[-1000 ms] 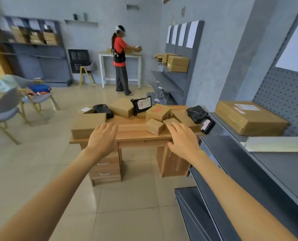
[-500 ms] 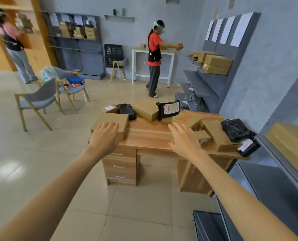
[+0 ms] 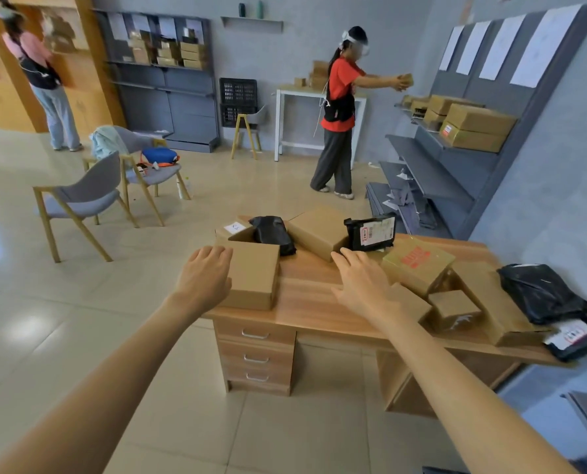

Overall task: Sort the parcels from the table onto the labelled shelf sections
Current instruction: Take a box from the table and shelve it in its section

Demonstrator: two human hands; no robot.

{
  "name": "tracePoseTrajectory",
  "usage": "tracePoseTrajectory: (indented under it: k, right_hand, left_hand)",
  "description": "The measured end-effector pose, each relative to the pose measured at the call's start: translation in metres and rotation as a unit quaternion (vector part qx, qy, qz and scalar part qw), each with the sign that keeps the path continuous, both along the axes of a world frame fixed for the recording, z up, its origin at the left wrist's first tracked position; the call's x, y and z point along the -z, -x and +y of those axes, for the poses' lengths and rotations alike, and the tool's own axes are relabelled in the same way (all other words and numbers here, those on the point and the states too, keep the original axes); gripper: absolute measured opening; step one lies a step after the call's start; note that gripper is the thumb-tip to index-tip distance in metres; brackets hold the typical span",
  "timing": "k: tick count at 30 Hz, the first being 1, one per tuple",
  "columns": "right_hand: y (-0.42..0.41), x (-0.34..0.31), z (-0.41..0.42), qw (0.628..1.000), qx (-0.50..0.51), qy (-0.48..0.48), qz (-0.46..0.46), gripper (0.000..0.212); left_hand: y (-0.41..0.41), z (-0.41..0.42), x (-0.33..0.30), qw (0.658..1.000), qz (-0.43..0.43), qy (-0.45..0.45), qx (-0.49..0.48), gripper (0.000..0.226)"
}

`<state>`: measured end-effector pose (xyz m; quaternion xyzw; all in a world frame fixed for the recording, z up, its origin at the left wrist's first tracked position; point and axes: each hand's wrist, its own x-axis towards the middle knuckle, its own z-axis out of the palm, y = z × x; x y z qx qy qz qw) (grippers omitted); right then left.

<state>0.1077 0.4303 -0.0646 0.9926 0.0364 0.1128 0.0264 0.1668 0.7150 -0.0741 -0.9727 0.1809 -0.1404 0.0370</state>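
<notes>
Left hand (image 3: 206, 272) beside box (image 3: 253, 272), right hand (image 3: 362, 281) over desk (image 3: 311, 304)

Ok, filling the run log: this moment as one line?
phase: reaching | left hand: open, at cardboard box | right hand: open, above desk

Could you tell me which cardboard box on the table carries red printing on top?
The tilted box just right of the right hand; the others are plain brown.

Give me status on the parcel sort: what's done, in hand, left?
Done: can't tell; the shelf in view is being stocked by a person in red. In hand: nothing. The left hand and right hand reach open toward the table, the left by a cardboard box. Left: every parcel there, including the red-printed box and black bags.
</notes>
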Motion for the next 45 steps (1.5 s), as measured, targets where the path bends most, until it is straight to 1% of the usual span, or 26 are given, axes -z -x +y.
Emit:
tracePoseTrajectory:
  k: [7,11,14,21,25,29,33,36,45]
  right_hand:
    - [-0.063,0.020,-0.004,0.999,0.045,-0.010,0.015,0.075]
    - [-0.084,0.030,-0.021,0.997,0.068,-0.021,0.029,0.075]
    - [-0.096,0.036,-0.046,0.995,0.091,-0.029,0.031,0.072]
    - [-0.128,0.055,-0.123,0.984,0.149,-0.078,0.058,0.070]
    - [-0.160,0.056,-0.162,0.983,0.158,-0.079,0.053,0.069]
    - [-0.197,0.054,-0.191,0.984,0.153,-0.076,0.042,0.065]
    - [-0.229,0.059,-0.201,0.986,0.135,-0.077,0.053,0.070]
    - [-0.245,0.067,-0.199,0.988,0.117,-0.060,0.076,0.072]
    - [-0.293,0.088,-0.168,0.990,0.094,-0.050,0.096,0.068]
  left_hand:
    - [-0.082,-0.024,0.012,0.999,0.014,-0.003,0.045,0.055]
    - [-0.115,-0.054,0.020,0.996,0.031,-0.002,0.085,0.052]
    - [-0.140,-0.083,0.022,0.993,0.037,0.005,0.111,0.055]
    - [-0.197,-0.171,0.036,0.986,0.050,-0.002,0.161,0.048]
    - [-0.235,-0.219,0.034,0.982,0.052,-0.015,0.181,0.043]
    - [-0.268,-0.249,0.030,0.983,0.046,-0.011,0.178,0.042]
    - [-0.293,-0.255,0.041,0.985,0.059,-0.015,0.159,0.043]
    - [-0.306,-0.250,0.055,0.987,0.074,-0.018,0.143,0.043]
    - [-0.346,-0.226,0.079,0.987,0.104,0.008,0.122,0.046]
